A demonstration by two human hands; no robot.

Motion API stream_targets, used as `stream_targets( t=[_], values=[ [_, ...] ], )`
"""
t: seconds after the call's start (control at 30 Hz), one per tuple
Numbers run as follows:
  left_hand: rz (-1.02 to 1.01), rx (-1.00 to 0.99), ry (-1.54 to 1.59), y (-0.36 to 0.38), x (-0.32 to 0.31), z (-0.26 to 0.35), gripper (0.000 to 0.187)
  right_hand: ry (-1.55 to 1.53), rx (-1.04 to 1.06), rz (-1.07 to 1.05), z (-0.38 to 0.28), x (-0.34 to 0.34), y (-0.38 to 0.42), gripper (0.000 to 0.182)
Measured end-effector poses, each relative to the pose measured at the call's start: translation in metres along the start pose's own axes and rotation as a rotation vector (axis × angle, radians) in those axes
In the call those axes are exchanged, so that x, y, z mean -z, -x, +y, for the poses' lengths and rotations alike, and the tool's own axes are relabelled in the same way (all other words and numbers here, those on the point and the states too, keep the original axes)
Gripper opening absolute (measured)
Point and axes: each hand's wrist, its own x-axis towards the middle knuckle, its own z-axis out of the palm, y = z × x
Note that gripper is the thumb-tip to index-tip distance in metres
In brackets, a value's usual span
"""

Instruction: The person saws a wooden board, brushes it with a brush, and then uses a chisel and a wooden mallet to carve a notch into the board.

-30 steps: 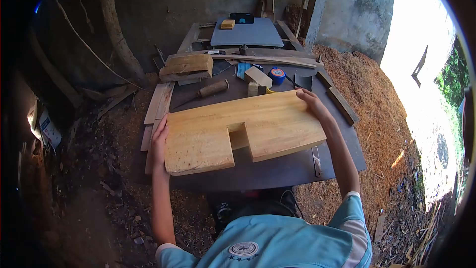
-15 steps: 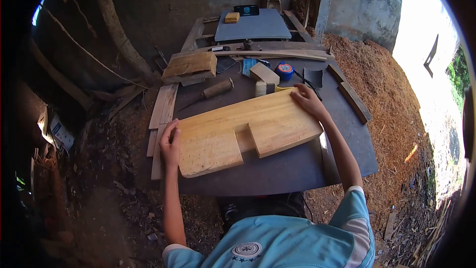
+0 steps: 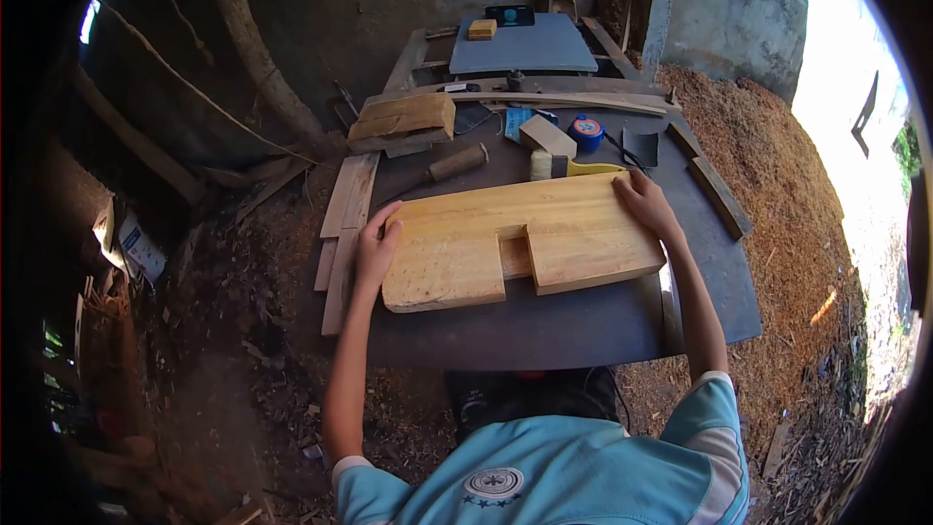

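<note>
A thick yellowish wooden board (image 3: 447, 258) with a rectangular notch in its near edge is held between my two hands over the dark table. My left hand (image 3: 377, 251) grips the left end, with its fingers around the edge and the thumb near the upper face. My right hand (image 3: 649, 206) clasps the far right corner, thumb on the top face. Just beyond the board lie a paintbrush (image 3: 581, 169) with a yellow handle, a pale wooden block (image 3: 547, 136) and a blue tape measure (image 3: 586, 130). A wooden-handled tool (image 3: 457, 163), apparently a chisel, rests to the left.
A rough wood chunk (image 3: 403, 120) sits at the table's left. Thin wood strips (image 3: 342, 204) line the left edge, and a dark strip (image 3: 720, 197) the right. Farther back are a grey panel (image 3: 525, 47) and a small wooden block (image 3: 482, 30). Sawdust (image 3: 787, 194) is heaped at right.
The board's left end has swung away from me, so the board lies more level across the view. Both hands keep their hold. The whole view has shifted slightly.
</note>
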Motion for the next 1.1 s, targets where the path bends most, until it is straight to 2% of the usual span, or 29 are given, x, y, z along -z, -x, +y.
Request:
stream_targets(
  t=[0.07, 0.17, 0.23, 0.3, 0.4, 0.5, 0.53, 0.63, 0.83, 0.93, 1.1],
  values=[
    [-0.064, -0.101, -0.241, -0.014, 0.004, -0.006, 0.037, -0.028, -0.001, 0.021, 0.003, 0.001, 0.004, 0.049],
    [-0.046, -0.242, -0.583, -0.041, -0.007, 0.032, 0.041, -0.075, -0.043, 0.051, -0.002, 0.0, 0.008, 0.049],
    [-0.143, -0.227, -0.598, -0.074, -0.024, 0.036, 0.044, -0.067, -0.093, 0.045, -0.006, 0.002, 0.009, 0.049],
    [-0.223, -0.209, -0.596, -0.103, -0.05, 0.032, 0.045, -0.199, -0.12, 0.059, -0.008, 0.004, 0.014, 0.05],
    [-0.269, -0.093, -0.713, -0.129, -0.089, -0.004, 0.046, -0.25, -0.156, 0.074, -0.009, 0.003, 0.015, 0.051],
    [-0.407, -0.01, -0.768, -0.13, -0.087, 0.011, 0.049, -0.285, -0.183, 0.08, -0.012, 0.007, 0.02, 0.052],
    [-0.44, -0.081, -0.787, -0.133, -0.083, -0.001, 0.052, -0.292, -0.186, 0.076, -0.012, 0.007, 0.02, 0.052],
    [-0.424, -0.082, -0.91, -0.129, -0.082, -0.001, 0.054, -0.3, -0.201, 0.046, -0.014, 0.007, 0.018, 0.051],
    [-0.327, 0.012, -0.778, -0.118, -0.085, 0.028, 0.053, -0.278, -0.225, 0.017, -0.019, 0.008, 0.019, 0.049],
    [-0.259, -0.074, -0.768, -0.115, -0.087, 0.032, 0.052, -0.277, -0.215, 0.022, -0.016, 0.008, 0.019, 0.049],
    [-0.319, -0.11, -0.708, -0.118, -0.088, 0.027, 0.051, -0.262, -0.21, 0.021, -0.013, 0.006, 0.018, 0.049]
  ],
)
